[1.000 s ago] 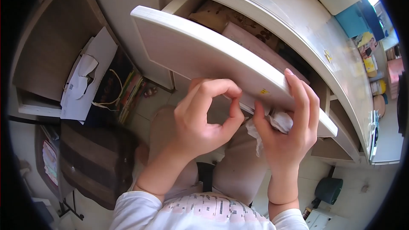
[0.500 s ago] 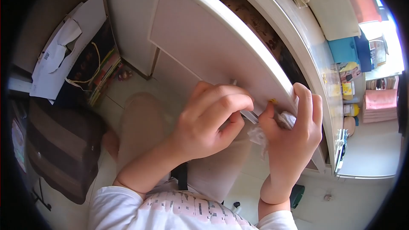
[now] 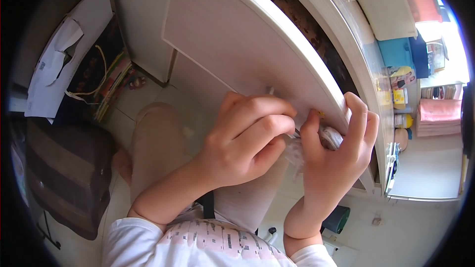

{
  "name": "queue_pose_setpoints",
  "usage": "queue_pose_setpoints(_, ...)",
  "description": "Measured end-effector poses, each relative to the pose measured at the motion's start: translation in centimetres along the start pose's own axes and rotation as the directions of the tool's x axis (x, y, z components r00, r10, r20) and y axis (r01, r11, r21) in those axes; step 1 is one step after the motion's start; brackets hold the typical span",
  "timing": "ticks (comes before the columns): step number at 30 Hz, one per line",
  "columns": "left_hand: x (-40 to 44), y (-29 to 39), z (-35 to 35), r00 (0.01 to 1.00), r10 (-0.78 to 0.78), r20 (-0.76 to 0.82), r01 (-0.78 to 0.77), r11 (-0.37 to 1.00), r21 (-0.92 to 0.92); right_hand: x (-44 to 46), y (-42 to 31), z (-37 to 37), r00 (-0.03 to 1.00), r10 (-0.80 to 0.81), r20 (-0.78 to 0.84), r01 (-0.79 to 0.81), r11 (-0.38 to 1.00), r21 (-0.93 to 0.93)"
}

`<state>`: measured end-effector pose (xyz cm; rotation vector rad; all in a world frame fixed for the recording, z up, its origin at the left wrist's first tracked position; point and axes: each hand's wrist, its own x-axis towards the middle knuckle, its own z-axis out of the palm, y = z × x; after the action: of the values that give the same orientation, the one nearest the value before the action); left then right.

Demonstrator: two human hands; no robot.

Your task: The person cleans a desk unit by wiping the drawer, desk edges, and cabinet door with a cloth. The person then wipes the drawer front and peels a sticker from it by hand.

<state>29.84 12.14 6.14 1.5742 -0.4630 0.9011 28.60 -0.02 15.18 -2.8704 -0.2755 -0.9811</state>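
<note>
A pale drawer front (image 3: pixel 237 39) with a white top edge stands pulled out, a dark brown patterned interior (image 3: pixel 297 15) behind it. My right hand (image 3: pixel 339 148) grips its near end, fingers over the top edge and thumb against the face. Crumpled clear plastic (image 3: pixel 296 154) and a whitish wad (image 3: pixel 330 137) show between that thumb and the fingers. Close beside the thumb is a small yellow spot (image 3: pixel 321 114) on the panel. My left hand (image 3: pixel 247 138) is curled in front of the panel, fingertips pinched; what they hold is hidden. Above its knuckles a small metal piece (image 3: pixel 270 90) sticks out.
Bags and papers (image 3: pixel 64 59) lean at the left, with a stack of books (image 3: pixel 116 84) beside them. A brown striped cushion (image 3: pixel 69 173) is at lower left. The desktop (image 3: pixel 368 44) at right carries books, bottles and pink cloth (image 3: pixel 439 111). A dark bin (image 3: pixel 336 219) stands below.
The view has shifted slightly, moving the surroundings a little left. Both hands keep nearly the same place by the drawer front, with the left fingertips now a bit nearer the right thumb.
</note>
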Motion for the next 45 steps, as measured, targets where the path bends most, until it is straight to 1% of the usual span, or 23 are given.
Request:
queue_pose_setpoints(3, 0.0, 0.0, 0.0, 1.0, 0.002, 0.013, -0.002, 1.0, 0.007, 0.0, -0.4, -0.3, 0.999, 0.052, 0.011, -0.052, 0.998, -0.022)
queue_pose_setpoints(5, -0.1, 0.1, 0.1, 1.0, 0.003, 0.022, -0.003, 1.0, 0.016, -0.1, -0.5, -0.4, 0.995, 0.104, 0.005, -0.104, 0.994, 0.036)
queue_pose_setpoints(6, -0.2, 0.1, 0.1, 1.0, -0.005, 0.025, 0.004, 1.0, 0.021, -0.1, -0.3, -0.4, 0.994, 0.112, 0.005, -0.112, 0.993, 0.037)
queue_pose_setpoints(8, -0.3, 0.0, 0.2, 0.999, -0.01, 0.033, 0.009, 1.0, 0.03, -0.2, 0.0, -0.2, 0.995, 0.092, -0.023, -0.09, 0.992, 0.086)
queue_pose_setpoints(10, -0.6, -0.3, 0.5, 1.0, 0.007, -0.005, -0.007, 1.0, 0.013, -0.2, 0.1, -0.1, 0.995, 0.099, -0.03, -0.095, 0.99, 0.101)
queue_pose_setpoints(11, -0.6, -0.3, 0.5, 1.0, 0.007, 0.0, -0.007, 1.0, 0.015, -0.2, 0.1, 0.0, 0.994, 0.101, -0.037, -0.096, 0.989, 0.112)
queue_pose_setpoints(14, -0.4, -0.1, 0.5, 1.0, 0.016, -0.008, -0.016, 1.0, 0.011, -0.2, 0.3, -0.1, 0.997, 0.07, -0.027, -0.067, 0.993, 0.1)
queue_pose_setpoints(17, 0.1, 0.4, 0.1, 0.999, -0.002, 0.04, 0.0, 0.999, 0.045, -0.5, 0.6, 0.1, 0.996, 0.071, -0.047, -0.064, 0.989, 0.135)
queue_pose_setpoints(20, 0.6, 0.4, 0.1, 0.999, 0.003, 0.032, -0.006, 0.996, 0.09, -0.7, 1.1, 0.1, 0.997, 0.067, -0.039, -0.062, 0.99, 0.124)
queue_pose_setpoints(21, 0.8, 0.4, 0.2, 0.999, 0.024, 0.021, -0.027, 0.989, 0.144, -0.7, 1.4, -0.2, 0.996, 0.074, -0.04, -0.068, 0.99, 0.127)
queue_pose_setpoints(22, 0.9, 0.5, 0.3, 0.999, 0.045, 0.012, -0.047, 0.979, 0.197, -0.7, 1.6, -0.6, 0.995, 0.1, 0.028, -0.103, 0.97, 0.22)
queue_pose_setpoints(23, 0.8, 0.5, 0.5, 0.999, 0.047, 0.019, -0.05, 0.979, 0.198, -0.7, 1.8, -0.9, 0.988, 0.118, 0.098, -0.143, 0.94, 0.309)
queue_pose_setpoints(24, 0.7, 0.5, 0.8, 0.994, 0.104, 0.036, -0.11, 0.961, 0.253, -0.9, 1.7, -0.9, 0.988, 0.122, 0.095, -0.146, 0.939, 0.313)
queue_pose_setpoints(25, 0.6, 0.5, 1.0, 0.985, 0.16, 0.058, -0.17, 0.937, 0.306, -1.2, 1.6, -1.0, 0.982, 0.156, 0.103, -0.183, 0.92, 0.347)
queue_pose_setpoints(26, 0.5, 0.8, 1.2, 0.984, 0.164, 0.063, -0.175, 0.935, 0.308, -1.4, 1.5, -1.0, 0.976, 0.189, 0.112, -0.218, 0.899, 0.381)
queue_pose_setpoints(29, 0.1, 1.7, 1.5, 0.991, 0.117, 0.062, -0.131, 0.923, 0.363, -1.8, 1.8, -1.0, 0.979, 0.167, 0.119, -0.2, 0.903, 0.379)
queue_pose_setpoints(30, -0.1, 1.8, 1.5, 0.99, 0.122, 0.067, -0.138, 0.92, 0.368, -1.8, 1.9, -1.0, 0.981, 0.155, 0.119, -0.19, 0.904, 0.383)
queue_pose_setpoints(34, -0.9, 0.9, 1.9, 0.986, 0.152, 0.065, -0.166, 0.918, 0.359, -2.1, 2.0, -1.2, 0.976, 0.157, 0.149, -0.204, 0.895, 0.397)
queue_pose_setpoints(36, -0.9, 0.3, 2.1, 0.966, 0.26, 0.015, -0.246, 0.894, 0.374, -2.1, 2.0, -1.2, 0.975, 0.157, 0.157, -0.21, 0.881, 0.424)
queue_pose_setpoints(40, -0.7, -0.1, 1.8, 0.957, 0.288, 0.017, -0.273, 0.886, 0.375, -2.0, 2.2, -1.2, 0.983, 0.124, 0.136, -0.172, 0.881, 0.44)
queue_pose_setpoints(42, -0.6, 0.0, 1.7, 0.959, 0.281, 0.037, -0.273, 0.883, 0.383, -2.0, 2.1, -1.5, 0.973, 0.13, 0.191, -0.201, 0.883, 0.425)
queue_pose_setpoints(43, -0.6, 0.0, 1.7, 0.959, 0.281, 0.039, -0.274, 0.882, 0.384, -1.9, 2.1, -1.5, 0.973, 0.13, 0.192, -0.202, 0.881, 0.427)
queue_pose_setpoints(45, -0.5, 0.0, 1.7, 0.963, 0.265, 0.037, -0.259, 0.889, 0.377, -1.9, 2.5, -1.4, 0.985, 0.061, 0.163, -0.12, 0.919, 0.376)
